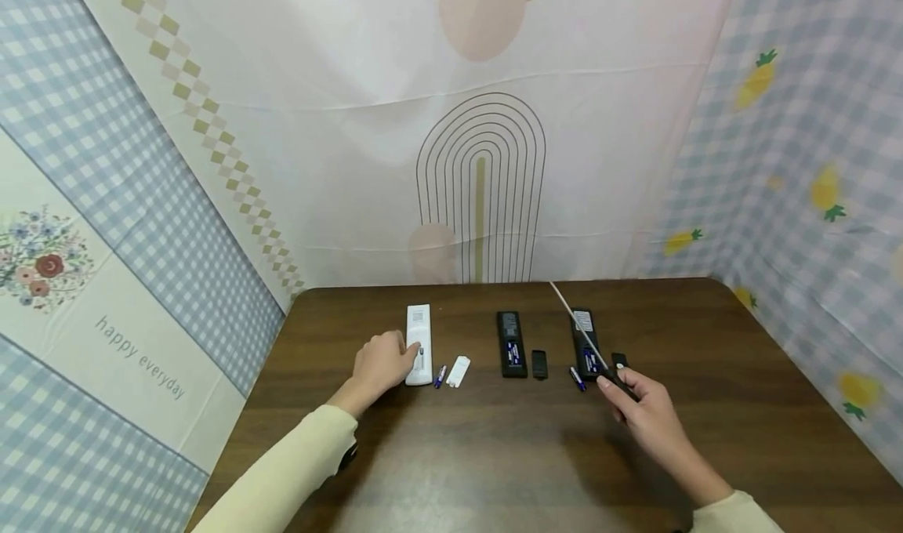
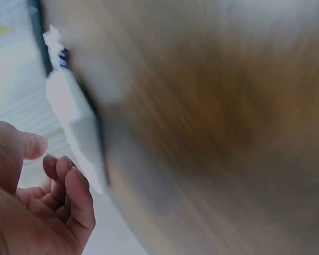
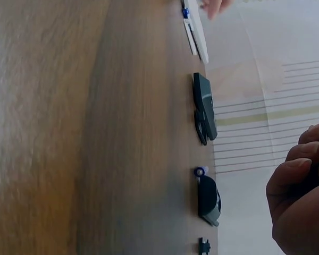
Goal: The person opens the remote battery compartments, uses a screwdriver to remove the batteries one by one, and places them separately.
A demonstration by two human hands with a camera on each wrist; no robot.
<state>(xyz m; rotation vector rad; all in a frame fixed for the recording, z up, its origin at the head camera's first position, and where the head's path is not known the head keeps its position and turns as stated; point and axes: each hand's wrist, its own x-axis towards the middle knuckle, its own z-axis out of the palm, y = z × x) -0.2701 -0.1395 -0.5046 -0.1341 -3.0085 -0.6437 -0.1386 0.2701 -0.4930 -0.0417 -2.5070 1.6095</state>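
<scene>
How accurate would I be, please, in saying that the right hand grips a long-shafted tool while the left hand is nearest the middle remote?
Not quite: the left hand is nearest the white remote, the leftmost of three, as the head view shows. The right hand does grip a long-shafted tool.

Both sleeves (image 1: pixel 285 466) are pale cream, a black piece (image 1: pixel 348 456) at the left cuff (image 1: pixel 340 423)
</scene>
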